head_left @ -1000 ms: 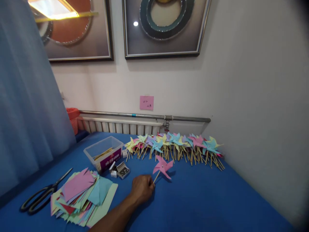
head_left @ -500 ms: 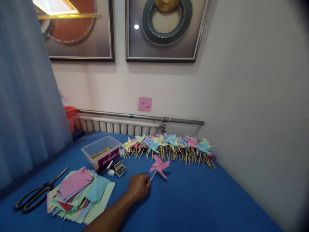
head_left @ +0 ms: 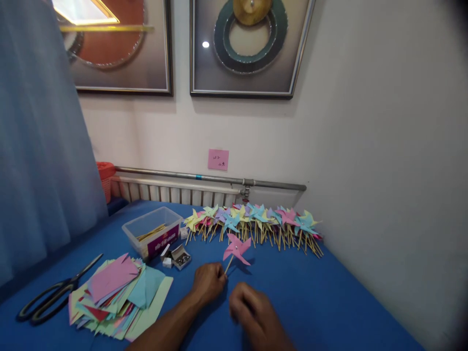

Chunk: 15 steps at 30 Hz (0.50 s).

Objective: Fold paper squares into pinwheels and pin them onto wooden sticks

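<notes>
A pale wall (head_left: 380, 161) is rising behind a blue table (head_left: 329, 312), with a curtain (head_left: 44, 146) hanging at the left. Along the table's far side, a row of pinwheels (head_left: 257, 213) is lying. Nearer, at the left, a paper pile (head_left: 113, 280) is sitting, with a tub (head_left: 164, 243) standing behind it and holding sticks (head_left: 151, 233), and scissors (head_left: 73, 282) lying just beside it. The right hand (head_left: 256, 309), blurred, is curling near the left; whether it is holding anything, I cannot tell. The left hand (head_left: 210, 282) is pinching a pink pinwheel (head_left: 237, 249) by its stem (head_left: 228, 264), in front of the row. Beyond that hand, a carton (head_left: 181, 257) is holding small metal bits. The step in hand appears to be steadying this assembled pinwheel; the next move seems to be calling for a light grip, sparing the paper blades.
</notes>
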### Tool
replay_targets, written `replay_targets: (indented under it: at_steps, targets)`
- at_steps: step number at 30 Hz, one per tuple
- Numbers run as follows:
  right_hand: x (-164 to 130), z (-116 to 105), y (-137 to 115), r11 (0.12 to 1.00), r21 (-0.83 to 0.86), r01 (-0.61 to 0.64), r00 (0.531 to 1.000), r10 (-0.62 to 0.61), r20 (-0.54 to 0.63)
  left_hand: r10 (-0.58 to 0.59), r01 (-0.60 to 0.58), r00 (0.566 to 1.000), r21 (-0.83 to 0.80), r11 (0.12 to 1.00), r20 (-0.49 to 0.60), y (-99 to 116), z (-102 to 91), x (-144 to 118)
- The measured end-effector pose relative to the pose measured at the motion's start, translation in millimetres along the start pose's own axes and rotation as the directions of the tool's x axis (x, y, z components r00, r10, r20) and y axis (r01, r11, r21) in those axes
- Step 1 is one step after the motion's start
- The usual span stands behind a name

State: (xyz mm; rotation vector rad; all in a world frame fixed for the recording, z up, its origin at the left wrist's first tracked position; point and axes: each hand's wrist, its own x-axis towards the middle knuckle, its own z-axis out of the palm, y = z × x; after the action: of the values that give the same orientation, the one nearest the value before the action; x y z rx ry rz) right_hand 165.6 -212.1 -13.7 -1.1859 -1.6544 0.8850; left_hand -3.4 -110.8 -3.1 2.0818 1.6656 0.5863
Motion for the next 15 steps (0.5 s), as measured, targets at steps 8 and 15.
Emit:
replay_targets:
  at_steps: [8, 15]
  targets:
    - [68, 14, 10, 0.991, -0.127, -0.030, 0.998, 0.022, -0.064, -0.035, 0.035, 0.999, -0.038, 0.999, 0.007, -1, 3.7, 3]
    - [67, 7, 28, 0.995, -0.081, -0.066, 0.995, 0.059, -0.082, -0.002, 0.002, 1.000, -0.142, 0.990, 0.001, 5, 13.3, -2]
